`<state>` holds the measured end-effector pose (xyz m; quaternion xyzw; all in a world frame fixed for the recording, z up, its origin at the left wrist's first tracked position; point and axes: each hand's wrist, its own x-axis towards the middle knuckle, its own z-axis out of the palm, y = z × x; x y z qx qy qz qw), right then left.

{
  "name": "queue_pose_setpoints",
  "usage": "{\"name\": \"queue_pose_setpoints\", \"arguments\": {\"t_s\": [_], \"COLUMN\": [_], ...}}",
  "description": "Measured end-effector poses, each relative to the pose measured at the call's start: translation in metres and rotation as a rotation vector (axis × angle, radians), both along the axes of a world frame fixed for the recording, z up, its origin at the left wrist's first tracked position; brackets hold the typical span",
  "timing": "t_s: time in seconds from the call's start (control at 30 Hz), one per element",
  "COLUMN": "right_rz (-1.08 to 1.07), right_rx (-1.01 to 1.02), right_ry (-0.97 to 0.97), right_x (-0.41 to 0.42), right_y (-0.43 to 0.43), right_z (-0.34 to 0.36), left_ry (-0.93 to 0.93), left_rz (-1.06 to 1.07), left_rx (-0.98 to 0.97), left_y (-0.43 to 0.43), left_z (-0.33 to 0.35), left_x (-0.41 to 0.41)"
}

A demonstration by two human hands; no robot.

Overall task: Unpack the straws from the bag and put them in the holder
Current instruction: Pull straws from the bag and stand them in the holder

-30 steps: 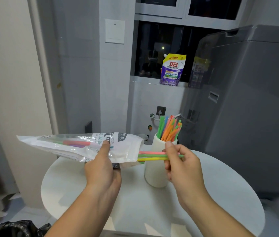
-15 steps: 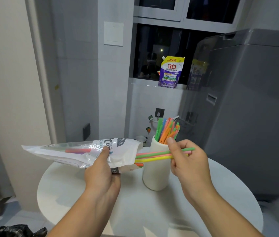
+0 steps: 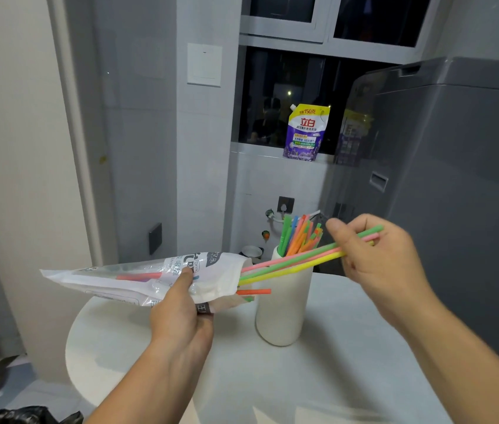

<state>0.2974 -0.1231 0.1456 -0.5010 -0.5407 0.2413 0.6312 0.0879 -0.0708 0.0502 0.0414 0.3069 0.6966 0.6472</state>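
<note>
My left hand (image 3: 180,313) grips a clear and white plastic straw bag (image 3: 138,278), held level above the table's left side with its open mouth facing right. My right hand (image 3: 376,264) pinches three straws (image 3: 291,264), pink, green and yellow, whose left ends are still inside the bag mouth. They slant up to the right across the front of the white cylindrical holder (image 3: 283,313). Several coloured straws (image 3: 300,237) stand in the holder. An orange straw (image 3: 254,291) pokes out of the bag mouth, and more straws show through the plastic.
The holder stands on a round white table (image 3: 272,377). A grey washing machine (image 3: 456,194) fills the right side. A purple detergent pouch (image 3: 306,133) sits on the window sill behind. A black bag (image 3: 21,416) lies on the floor at lower left.
My right hand has drawn the three straws farther out of the bag, rightwards and upwards, so they now slant. My left hand and the bag have stayed about where they were.
</note>
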Motion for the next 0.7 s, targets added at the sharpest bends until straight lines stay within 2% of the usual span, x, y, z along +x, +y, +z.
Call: {"name": "queue_pose_setpoints", "arguments": {"t_s": [0.27, 0.7], "right_rz": [0.014, -0.086], "right_rx": [-0.022, 0.094], "right_ry": [-0.102, -0.206], "right_x": [0.018, 0.054], "right_y": [0.005, -0.008], "right_z": [0.029, 0.070], "left_ry": [-0.037, -0.041], "left_rz": [-0.021, 0.017], "left_rx": [-0.005, 0.007], "left_y": [0.001, 0.007], "left_z": [0.004, 0.000], "left_x": [-0.003, -0.009]}}
